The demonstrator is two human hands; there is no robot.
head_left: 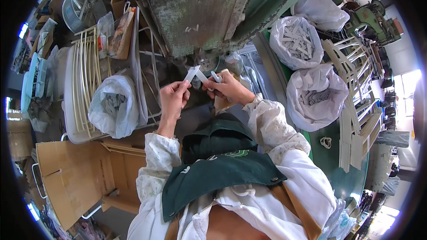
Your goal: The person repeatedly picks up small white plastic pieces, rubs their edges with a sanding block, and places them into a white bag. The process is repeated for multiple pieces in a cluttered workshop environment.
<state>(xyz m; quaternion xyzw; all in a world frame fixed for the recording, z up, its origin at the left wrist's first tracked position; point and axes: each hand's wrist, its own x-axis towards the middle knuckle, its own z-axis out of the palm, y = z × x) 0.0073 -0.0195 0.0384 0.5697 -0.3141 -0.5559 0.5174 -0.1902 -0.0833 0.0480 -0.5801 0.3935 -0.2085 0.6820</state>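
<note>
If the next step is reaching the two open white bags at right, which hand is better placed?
Probably the right hand: it is nearer to these white bags, while the left hand is farther away. Both hold pale strips, so neither looks free.

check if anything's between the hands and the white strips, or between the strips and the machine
Nothing visible is in the way. The left hand holds one white strip directly, the right hand another strip; nothing shows between their far ends and the green machine, though whether they touch it is unclear.

left strip (191,74): white, slanted | right strip (201,76): white, slanted (opposite way) | tops close
</note>
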